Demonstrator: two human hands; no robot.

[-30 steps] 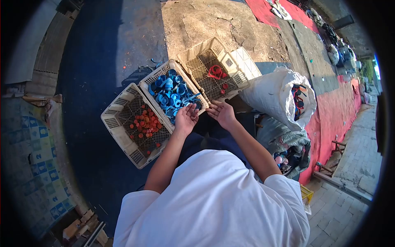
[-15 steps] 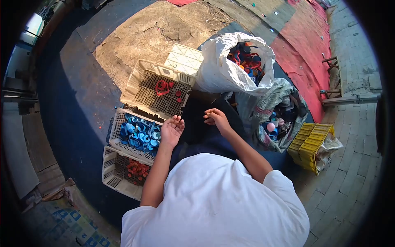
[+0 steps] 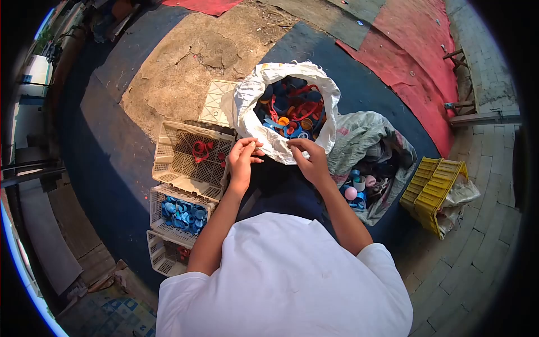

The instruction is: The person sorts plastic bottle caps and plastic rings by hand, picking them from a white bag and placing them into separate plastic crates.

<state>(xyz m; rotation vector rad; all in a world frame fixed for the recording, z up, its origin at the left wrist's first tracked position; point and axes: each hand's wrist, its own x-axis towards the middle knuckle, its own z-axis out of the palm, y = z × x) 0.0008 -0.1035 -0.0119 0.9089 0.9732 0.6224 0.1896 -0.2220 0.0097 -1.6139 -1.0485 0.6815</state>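
Observation:
A white woven sack [image 3: 245, 106] stands open in front of me, holding dark blue, red and orange plastic pieces [image 3: 292, 106]. At the left of its near rim, my left hand [image 3: 247, 154] has its fingers bent and closed on the edge. My right hand [image 3: 306, 157] pinches the same rim between thumb and forefinger, further right. Blue plastic pieces [image 3: 182, 215] fill a cream crate [image 3: 157, 216] on the left. Behind that, another cream crate [image 3: 168, 174] contains a few red pieces [image 3: 201, 150].
A grey-green sack [image 3: 359, 132] with mixed items, a pink ball [image 3: 351, 193] among them, lies open at the right. Beyond it is a tipped yellow crate [image 3: 429, 191]. A third cream crate [image 3: 160, 255] sits at lower left. A cream panel [image 3: 216, 104] lies behind the crates.
The view has shifted. Both hands have gone from above the dark area before me to the white sack's near rim, and the sack's mouth now faces me more.

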